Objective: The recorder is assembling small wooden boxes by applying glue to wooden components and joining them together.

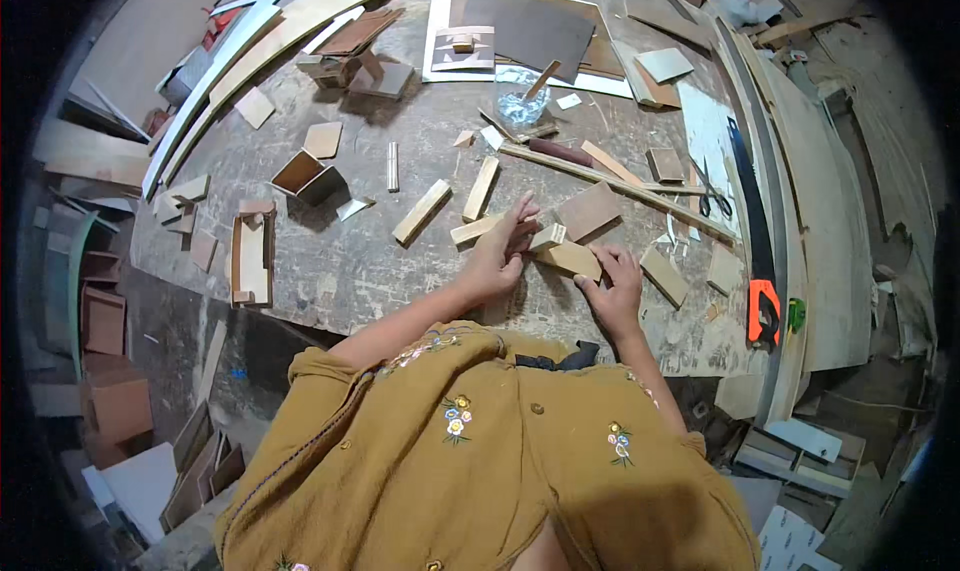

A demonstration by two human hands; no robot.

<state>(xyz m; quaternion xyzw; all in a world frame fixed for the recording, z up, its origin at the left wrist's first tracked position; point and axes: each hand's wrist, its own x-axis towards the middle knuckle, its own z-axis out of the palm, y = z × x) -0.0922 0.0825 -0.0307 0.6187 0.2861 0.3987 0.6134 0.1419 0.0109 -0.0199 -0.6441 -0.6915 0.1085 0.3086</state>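
My right hand [614, 289] grips the right end of a pale wooden block [572, 260] between thumb and fingers, just above the worn workbench [390, 281]. A smaller wooden block [547, 236] with a ridged end shows at the held block's left end; I cannot tell whether the two are joined. Close beside it, my left hand [494, 258] is open, its fingers apart and pointing away from me. Past the left hand lie several loose wooden blocks, one [422, 212] to the left and another [481, 189] farther off. A flat brown board [588, 211] rests beyond the held block.
A saw [764, 311] with an orange handle and black scissors [712, 193] lie on the right. A clear bowl [522, 101] with a stick stands far ahead. Small open wooden boxes [308, 177] sit on the left. Long strips [620, 186] cross the bench.
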